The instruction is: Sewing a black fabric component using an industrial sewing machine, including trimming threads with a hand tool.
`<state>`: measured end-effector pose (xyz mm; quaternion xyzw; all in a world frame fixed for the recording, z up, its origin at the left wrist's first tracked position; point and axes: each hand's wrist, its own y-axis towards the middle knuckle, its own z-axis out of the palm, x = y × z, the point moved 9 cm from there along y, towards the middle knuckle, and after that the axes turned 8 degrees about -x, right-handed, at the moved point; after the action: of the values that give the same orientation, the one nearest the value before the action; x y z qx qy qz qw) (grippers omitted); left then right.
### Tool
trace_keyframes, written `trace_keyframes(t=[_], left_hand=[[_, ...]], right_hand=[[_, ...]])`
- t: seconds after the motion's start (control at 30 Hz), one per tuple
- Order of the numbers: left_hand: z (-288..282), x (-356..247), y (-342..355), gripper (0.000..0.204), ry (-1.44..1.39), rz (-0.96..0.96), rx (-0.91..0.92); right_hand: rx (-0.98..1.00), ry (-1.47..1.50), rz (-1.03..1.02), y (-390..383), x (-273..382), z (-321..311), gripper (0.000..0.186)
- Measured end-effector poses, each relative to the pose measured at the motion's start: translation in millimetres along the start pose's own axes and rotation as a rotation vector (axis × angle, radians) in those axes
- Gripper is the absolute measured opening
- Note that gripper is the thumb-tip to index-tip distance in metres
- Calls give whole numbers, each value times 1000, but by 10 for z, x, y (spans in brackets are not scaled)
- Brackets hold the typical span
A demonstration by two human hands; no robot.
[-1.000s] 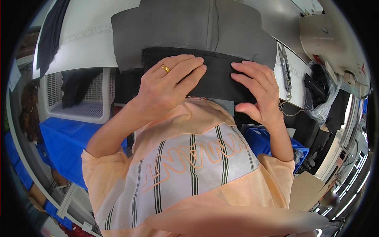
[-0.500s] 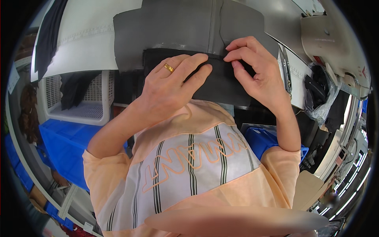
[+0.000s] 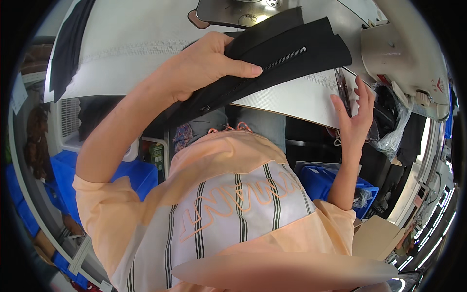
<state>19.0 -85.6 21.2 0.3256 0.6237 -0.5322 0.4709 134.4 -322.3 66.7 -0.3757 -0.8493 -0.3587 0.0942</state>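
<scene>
A black fabric piece with a metal zipper (image 3: pixel 272 65) is held up over the table, slanting from upper right to lower left. My left hand (image 3: pixel 214 63) is closed on its upper edge, thumb on the front beside the zipper and the other fingers hidden behind the cloth. My right hand (image 3: pixel 357 109) is apart from the fabric at the table's right edge, empty, with fingers spread and pointing up. Close beside its fingertips lies a narrow dark metal tool (image 3: pixel 342 90), its exact kind unclear.
A beige sewing machine (image 3: pixel 404 63) stands at the right, a metal plate (image 3: pixel 224 12) at the back. The white table (image 3: pixel 131 44) carries ruler markings; dark cloth (image 3: pixel 70 48) hangs over its left end. Blue bins (image 3: pixel 335 185) and a white basket (image 3: pixel 70 121) sit below.
The black fabric lay flat under both hands; now the left hand has lifted and turned it, showing the zipper. My right hand has let go and moved right and down, toward the dark tool.
</scene>
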Motion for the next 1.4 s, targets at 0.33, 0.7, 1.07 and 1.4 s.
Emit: trace_keyframes(t=[0.33,0.7,1.07,1.4], left_hand=[[69,233,-8,35,-202,-166,-26],[66,247,-3,31,-295,-144,-26],[66,242,-12,31,-273,-156,-25],[83,199,-23,30,-237,-101,-37]], right_hand=[[92,-59,-68,3,98,33,22],[210,337,-238,-66,880,544,45],[197,303,-240,-58,885,558,44],[161,169,-389,-42,1015,496,46]])
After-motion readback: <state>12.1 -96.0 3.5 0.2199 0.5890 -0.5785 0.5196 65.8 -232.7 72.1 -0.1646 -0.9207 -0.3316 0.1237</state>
